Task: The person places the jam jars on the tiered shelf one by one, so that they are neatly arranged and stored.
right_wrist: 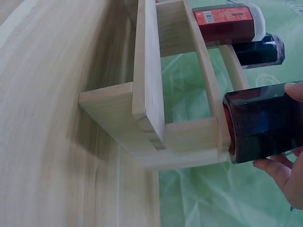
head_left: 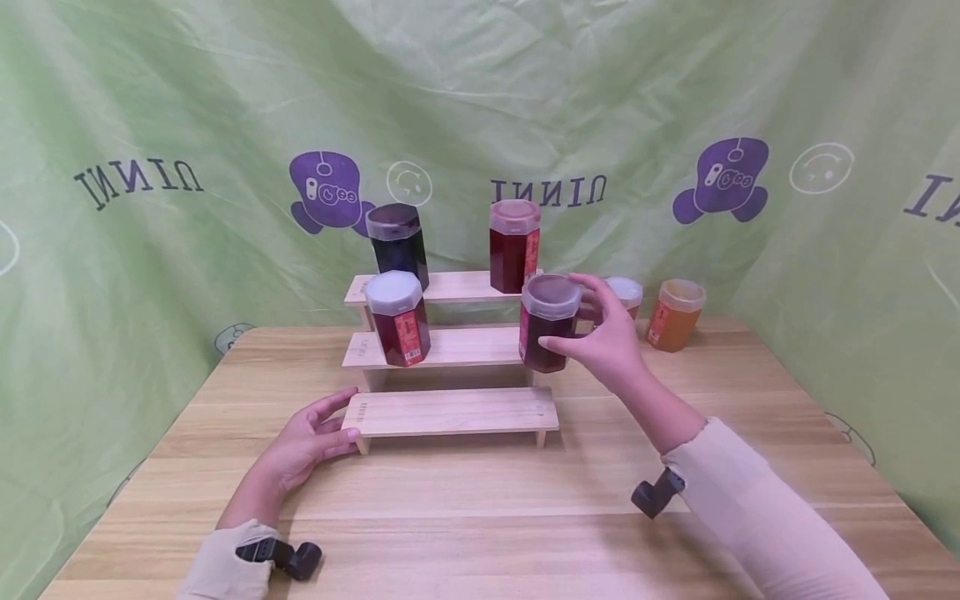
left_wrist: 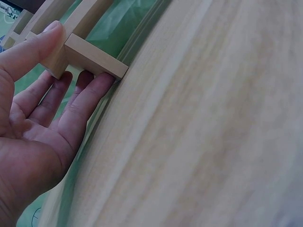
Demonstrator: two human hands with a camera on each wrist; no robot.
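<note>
- Nearest us, at about seven o'clock on the table point(head_left: 480, 500), our left hand point(head_left: 311, 437) lies with fingers nearly straight against the left end of the lowest step of the wooden stepped shelf point(head_left: 450, 410); the left wrist view shows the thumb on top of the board's corner and the fingers under it, steadying it and gripping nothing else.
- Further in, at about one o'clock, our right hand point(head_left: 607, 337) is curled round a dark red jar point(head_left: 547, 323) with a translucent lid, thumb on the near side and fingers round the far side.
- We judge from the right wrist view that this jar's base is at the right end of the middle step, touching or just above it; we cannot tell whether it is fully set down.
- On the same middle step, at its left end, stands a red jar with a white lid point(head_left: 397, 318).
- On the top step stand a black jar point(head_left: 397, 242) at the left and a tall red jar point(head_left: 514, 244) at the right.
- Farthest, at about two o'clock on the table beside the shelf, stand an orange jar point(head_left: 675, 314) and a white-lidded jar point(head_left: 626, 296) partly hidden behind our right hand.
- As we read it, three jars are shelved, a fourth is being placed, two wait on the table, and the lowest step holds none.
</note>
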